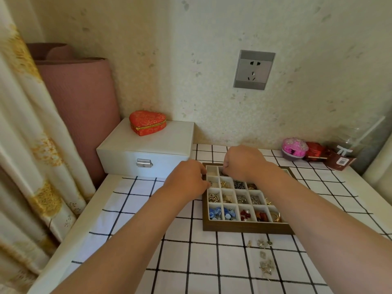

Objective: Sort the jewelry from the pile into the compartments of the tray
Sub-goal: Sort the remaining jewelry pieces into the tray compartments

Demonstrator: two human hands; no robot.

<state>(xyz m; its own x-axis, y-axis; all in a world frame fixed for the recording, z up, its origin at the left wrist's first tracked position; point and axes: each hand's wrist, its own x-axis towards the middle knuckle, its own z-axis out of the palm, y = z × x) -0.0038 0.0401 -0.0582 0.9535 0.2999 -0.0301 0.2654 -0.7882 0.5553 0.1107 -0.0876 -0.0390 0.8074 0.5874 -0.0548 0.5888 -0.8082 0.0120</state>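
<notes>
A wooden tray with white compartments lies on the checked cloth, holding gold, silver, blue and red pieces sorted by kind. My left hand is at the tray's left edge, its curled fingers pinching a small dark piece over the leftmost compartment of the second row. My right hand hovers over the top row, knuckles up, with its fingertips pinched on a small piece above the second compartment. My right forearm hides the tray's right side. The loose jewelry pile lies on the cloth in front of the tray.
A white jewelry box with a red heart-shaped box on top stands at the back left. Pink and red trinket boxes and a brown carton sit at the back right. The wall rises right behind the table, and a curtain hangs at the left.
</notes>
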